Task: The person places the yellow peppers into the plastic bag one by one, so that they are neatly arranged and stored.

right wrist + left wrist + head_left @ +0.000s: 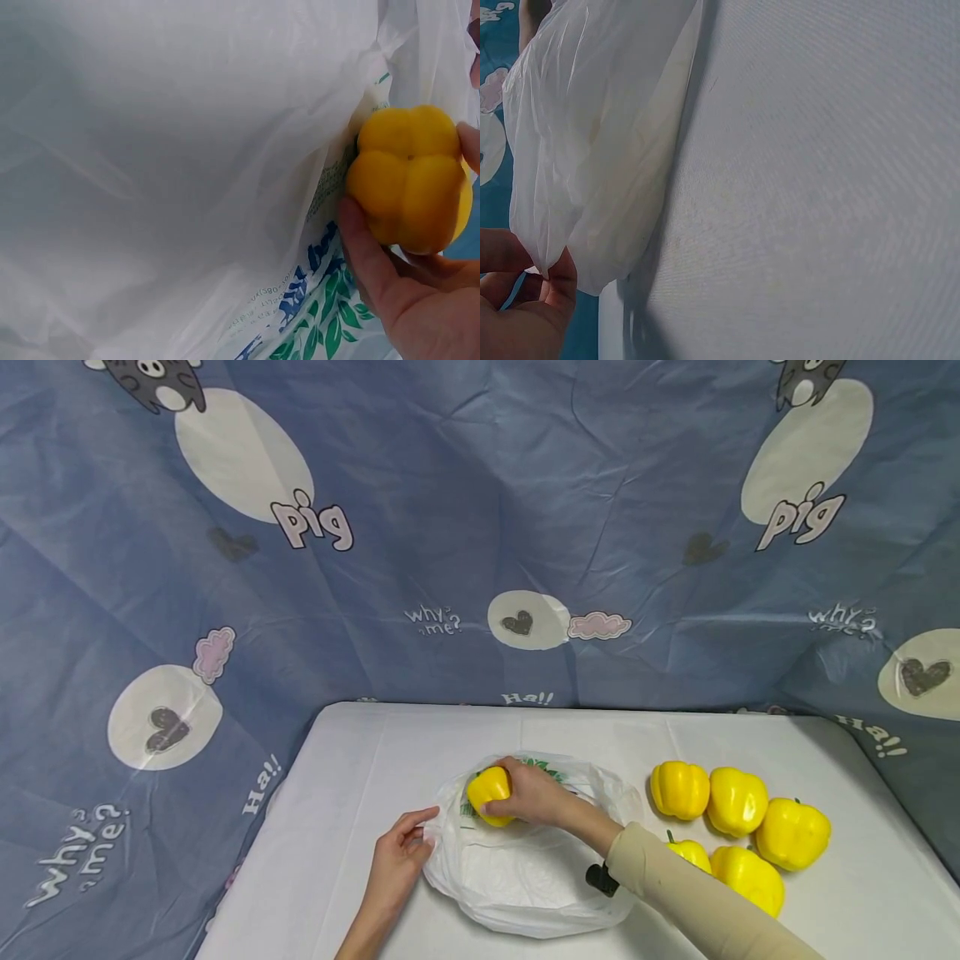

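Observation:
A white plastic bag [525, 868] with green and blue print lies on the table, its mouth spread wide. My right hand [531, 793] grips a yellow bell pepper [489, 796] over the left part of the bag's mouth. In the right wrist view the fingers wrap the sides of the pepper [409, 176], its lobed end facing the camera, with the bag's printed wall [330, 292] behind. At the bag's left rim my left hand [401, 852] pinches the plastic; the left wrist view shows thumb and fingers [559, 289] on a gathered fold of the bag [600, 142].
Several more yellow bell peppers [737, 800] stand in a group to the right of the bag, partly behind the right sleeve [697, 893]. A white cloth covers the table [360, 768]. A blue printed curtain [450, 527] hangs behind and beside it.

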{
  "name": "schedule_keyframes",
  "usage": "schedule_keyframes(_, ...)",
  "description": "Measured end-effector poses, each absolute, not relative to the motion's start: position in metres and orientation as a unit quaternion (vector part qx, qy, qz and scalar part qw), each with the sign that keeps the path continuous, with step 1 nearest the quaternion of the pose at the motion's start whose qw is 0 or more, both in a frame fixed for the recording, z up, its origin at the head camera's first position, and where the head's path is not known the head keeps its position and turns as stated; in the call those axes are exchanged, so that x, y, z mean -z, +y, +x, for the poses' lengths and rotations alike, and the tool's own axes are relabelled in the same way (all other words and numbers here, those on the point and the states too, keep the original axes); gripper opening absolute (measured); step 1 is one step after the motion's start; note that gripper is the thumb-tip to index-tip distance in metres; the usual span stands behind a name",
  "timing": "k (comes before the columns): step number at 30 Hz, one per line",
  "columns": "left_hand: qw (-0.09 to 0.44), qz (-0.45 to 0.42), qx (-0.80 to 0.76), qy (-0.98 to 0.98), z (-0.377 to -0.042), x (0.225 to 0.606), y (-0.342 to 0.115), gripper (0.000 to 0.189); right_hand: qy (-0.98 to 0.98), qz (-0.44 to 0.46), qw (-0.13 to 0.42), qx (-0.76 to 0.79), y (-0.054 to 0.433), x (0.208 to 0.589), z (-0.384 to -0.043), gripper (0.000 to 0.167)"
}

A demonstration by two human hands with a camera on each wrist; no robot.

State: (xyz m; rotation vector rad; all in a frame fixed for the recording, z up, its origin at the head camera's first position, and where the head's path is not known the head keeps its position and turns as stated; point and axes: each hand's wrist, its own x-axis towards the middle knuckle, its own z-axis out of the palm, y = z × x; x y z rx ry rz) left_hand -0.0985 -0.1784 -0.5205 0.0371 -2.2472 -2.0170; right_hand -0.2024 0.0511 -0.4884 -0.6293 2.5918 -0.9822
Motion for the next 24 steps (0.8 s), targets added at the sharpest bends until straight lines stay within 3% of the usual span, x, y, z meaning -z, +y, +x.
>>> schedule_keyframes(16,0.048,0.032,0.660,-0.749,-0.0996,0.5189,-0.1778,0.043,0.864,-0.211,0.176,0.421,0.0573,0.4855,-0.2010,0.055)
schedule_keyframes(24,0.048,0.034,0.663,-0.746,-0.0997,0.5185,-0.1776,0.044,0.861,-0.203,0.182,0.430,0.0584,0.4840,-0.1996,0.060)
